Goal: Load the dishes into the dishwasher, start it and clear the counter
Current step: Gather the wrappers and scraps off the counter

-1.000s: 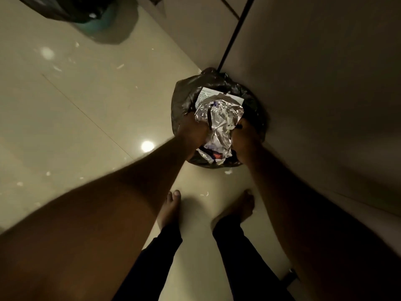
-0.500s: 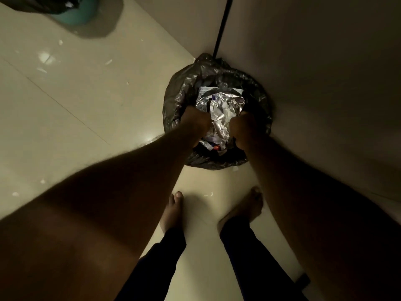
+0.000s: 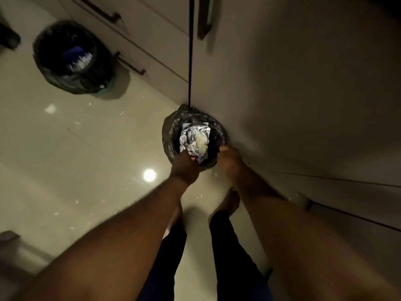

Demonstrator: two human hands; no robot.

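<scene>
A small bin lined with a black bag (image 3: 169, 135) stands on the floor against the cabinet front. Crumpled silver foil (image 3: 191, 137) with white food scraps on it fills its mouth. My left hand (image 3: 185, 168) is at the near rim, fingers curled over the near edge of the foil. My right hand (image 3: 230, 158) is at the bin's right rim, off the foil. Its fingers are hidden under the hand, so its grip is unclear.
A second, larger bin with a black bag (image 3: 73, 57) stands at the back left. Cabinet fronts with dark bar handles (image 3: 204, 18) run along the back and right. My bare feet (image 3: 227, 203) stand on the glossy tiled floor (image 3: 65, 159), which is strewn with small white crumbs.
The camera has risen and pulled back, bringing the second bin into view. My right hand has come off the foil to the bin's right rim. The foil sits lower in the bag.
</scene>
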